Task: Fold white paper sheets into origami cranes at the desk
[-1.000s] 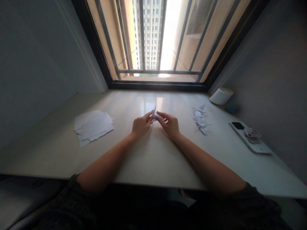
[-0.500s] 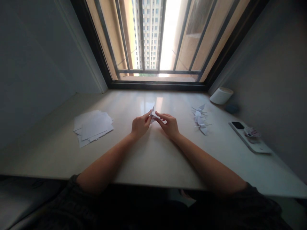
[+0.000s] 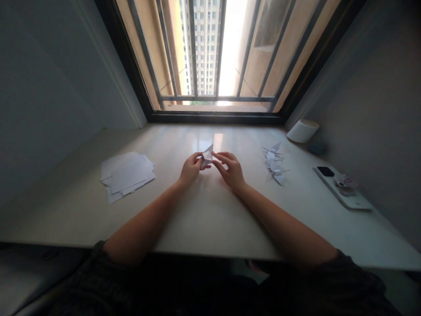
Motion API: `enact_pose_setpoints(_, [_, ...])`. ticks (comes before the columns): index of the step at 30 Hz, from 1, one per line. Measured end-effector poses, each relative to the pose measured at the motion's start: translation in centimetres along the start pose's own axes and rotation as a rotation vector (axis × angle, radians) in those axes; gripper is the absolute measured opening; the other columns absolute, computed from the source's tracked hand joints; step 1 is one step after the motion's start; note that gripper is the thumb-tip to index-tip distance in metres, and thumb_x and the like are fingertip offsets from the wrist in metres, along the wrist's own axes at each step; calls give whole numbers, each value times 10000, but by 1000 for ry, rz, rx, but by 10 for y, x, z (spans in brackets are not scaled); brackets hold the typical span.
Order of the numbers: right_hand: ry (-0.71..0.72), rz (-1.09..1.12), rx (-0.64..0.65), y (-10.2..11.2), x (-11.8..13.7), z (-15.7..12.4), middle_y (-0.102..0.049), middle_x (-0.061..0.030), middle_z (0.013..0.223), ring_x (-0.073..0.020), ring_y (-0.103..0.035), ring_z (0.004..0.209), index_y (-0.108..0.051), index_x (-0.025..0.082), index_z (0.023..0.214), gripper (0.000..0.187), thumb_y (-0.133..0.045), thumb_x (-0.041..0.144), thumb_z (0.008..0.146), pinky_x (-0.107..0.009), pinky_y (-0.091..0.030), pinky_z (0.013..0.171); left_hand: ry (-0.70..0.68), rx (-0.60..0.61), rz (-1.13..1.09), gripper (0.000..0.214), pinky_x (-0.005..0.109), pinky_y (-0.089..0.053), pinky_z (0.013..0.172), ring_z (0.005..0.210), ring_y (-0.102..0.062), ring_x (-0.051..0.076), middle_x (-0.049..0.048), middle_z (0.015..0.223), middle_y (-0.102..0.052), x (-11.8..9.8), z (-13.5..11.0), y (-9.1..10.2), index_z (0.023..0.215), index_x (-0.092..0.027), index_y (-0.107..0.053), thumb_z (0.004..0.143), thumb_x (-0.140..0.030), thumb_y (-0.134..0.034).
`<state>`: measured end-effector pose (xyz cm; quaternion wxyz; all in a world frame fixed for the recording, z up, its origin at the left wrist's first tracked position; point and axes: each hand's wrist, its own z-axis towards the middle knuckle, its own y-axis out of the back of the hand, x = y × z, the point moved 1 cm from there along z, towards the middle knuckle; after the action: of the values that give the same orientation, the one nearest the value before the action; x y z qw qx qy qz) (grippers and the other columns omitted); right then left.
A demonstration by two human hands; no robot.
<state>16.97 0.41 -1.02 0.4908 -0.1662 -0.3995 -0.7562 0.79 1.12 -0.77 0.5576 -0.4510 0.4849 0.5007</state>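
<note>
Taking the folded paper (image 3: 207, 154) as the clock's centre, with the window (image 3: 215, 117) at 12, the step in hand appears to be shaping or opening out its small pointed folds. It is held up over the white tabletop (image 3: 210, 219), between both hands. The left hand (image 3: 190, 169), at about 8 o'clock, pinches its near-left side between thumb and fingers; the right hand (image 3: 233, 171), at about 4, has forefinger and thumb spread at its right edge, and whether they grip it or only touch it I cannot tell. The next move seems to call for a steady left pinch and light right-hand pressure along the crease. Finished-looking folded figures (image 3: 274, 164) lie near 3 o'clock, loose paper sheets (image 3: 130, 175) just below 9.
</note>
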Motion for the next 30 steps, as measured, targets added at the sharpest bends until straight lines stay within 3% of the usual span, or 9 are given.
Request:
enact_pose_setpoints(6, [6, 26, 26, 0, -1, 0, -644, -53, 1015, -202, -585, 954, -649, 333, 1177, 309, -571, 391, 883, -367, -535, 818, 36, 10, -157, 286, 361, -532, 867, 805, -678, 152, 74, 929, -690, -2, -1, -1, 1014, -136, -581, 802, -322, -632])
enact_pose_setpoints(16, [-31, 110, 4, 1, 4, 1, -619, -68, 1077, -176, -614, 868, -645, 262, 1111, 316, -634, 396, 825, -325, -545, 732, 4, 39, 60, 295, 284, -524, 742, 756, -652, 141, 45, 853, -677, 4, 2, 1, 986, -147, -609, 736, -301, -648])
enact_pose_setpoints(25, [-130, 148, -9, -2, -1, -1, -694, -31, 934, -166, -650, 761, -618, 230, 1017, 257, -636, 352, 792, -315, -532, 700, -53, 98, 67, 255, 299, -518, 743, 743, -658, 160, 57, 816, -687, 2, 0, -1, 901, -134, -627, 696, -272, -691])
enact_pose_setpoints(30, [-165, 166, -37, -1, -3, 1, -695, -27, 882, -161, -655, 732, -633, 219, 987, 229, -612, 304, 775, -313, -532, 689, -103, 105, 190, 272, 305, -511, 754, 814, -662, 181, 72, 869, -702, 4, 1, 1, 941, -151, -642, 720, -302, -692])
